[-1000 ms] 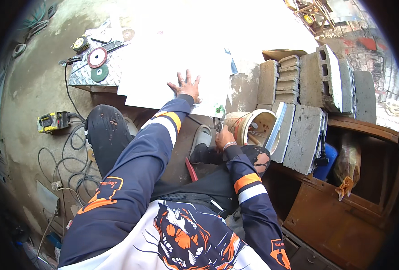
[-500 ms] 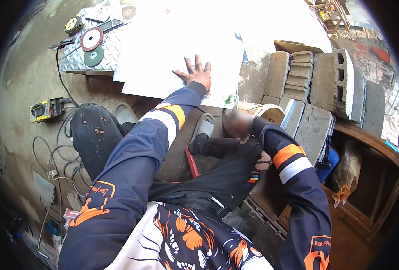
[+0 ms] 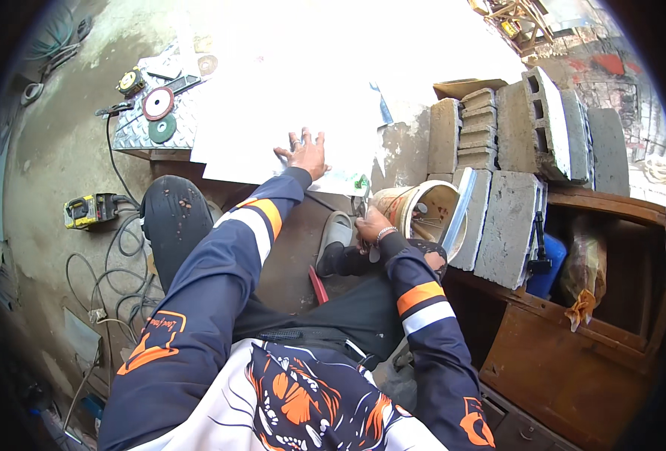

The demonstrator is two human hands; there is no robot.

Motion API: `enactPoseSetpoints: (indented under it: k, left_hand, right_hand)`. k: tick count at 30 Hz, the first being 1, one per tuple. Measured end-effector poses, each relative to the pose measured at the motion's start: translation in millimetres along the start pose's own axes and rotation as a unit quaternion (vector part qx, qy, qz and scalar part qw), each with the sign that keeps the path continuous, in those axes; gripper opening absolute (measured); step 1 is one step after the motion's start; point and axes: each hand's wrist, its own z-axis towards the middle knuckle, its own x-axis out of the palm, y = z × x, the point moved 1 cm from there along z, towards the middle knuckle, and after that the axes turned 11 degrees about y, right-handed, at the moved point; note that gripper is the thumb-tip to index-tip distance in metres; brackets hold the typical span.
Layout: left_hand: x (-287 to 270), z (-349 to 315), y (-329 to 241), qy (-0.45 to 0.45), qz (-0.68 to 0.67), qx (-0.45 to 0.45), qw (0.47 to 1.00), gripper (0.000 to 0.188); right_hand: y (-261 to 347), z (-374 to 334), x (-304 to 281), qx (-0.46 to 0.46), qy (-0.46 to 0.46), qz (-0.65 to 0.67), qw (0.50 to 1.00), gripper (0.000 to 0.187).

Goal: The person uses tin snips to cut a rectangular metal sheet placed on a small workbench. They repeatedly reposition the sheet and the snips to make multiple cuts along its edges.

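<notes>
Resting palm down on a large white flat sheet (image 3: 250, 124) at the upper centre of the frame, my left hand (image 3: 304, 155) has its fingers spread apart. The sheet reaches toward the top, where glare hides its far edge from me. Just right of centre, my right hand (image 3: 373, 226) has its fingers clamped around a slim grey metal hand tool (image 3: 361, 203); its upper end is beside the sheet's near right corner, but I cannot tell whether they touch.

Beside that hand, to its right, a tilted off-white round bucket (image 3: 395, 206) has thin rods inside. Grey rough concrete blocks (image 3: 507, 229) stand farther right. At upper left, a silver tread-patterned metal worktop (image 3: 130, 137) carries a dark green round disc (image 3: 162, 128), a red-rimmed pale round disc (image 3: 158, 103) and a black-and-yellow tape measure (image 3: 131, 81).
</notes>
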Motion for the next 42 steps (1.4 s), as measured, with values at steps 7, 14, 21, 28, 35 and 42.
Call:
enactPoseSetpoints:
  k: [7,14,21,28,35,42]
  left_hand:
    - [95.2,-100.7,-30.2,0.181,-0.502,0.056,0.844,0.048]
    - [132.7,-149.2,-76.0,0.309,-0.865,0.002,0.395,0.018]
    - [124.3,-143.8,-66.2,0.320,-0.818,0.068,0.473,0.022]
    - [99.9,-147.2,-62.1,0.360,-0.704,0.089,0.606,0.026]
    - [151.9,-140.0,-39.1,0.298,-0.526,0.144,0.784,0.044]
    - [157.1,-128.3,-55.7,0.284,-0.500,0.195,0.794,0.031]
  right_hand:
    - [74.3,-82.3,-22.8,-0.009,-0.093,-0.172,0.981,0.042]
    - [91.4,-110.8,-12.6,0.076,-0.106,-0.158,0.979,0.044]
    - [88.1,-96.0,-13.4,0.021,-0.111,-0.201,0.973,0.038]
    - [69.8,-87.2,-14.7,-0.016,-0.130,-0.171,0.976,0.031]
    - [68.7,-85.2,-27.1,-0.058,-0.153,-0.132,0.978,0.034]
    - [42.2,-75.3,-27.1,-0.065,-0.093,-0.066,0.991,0.042]
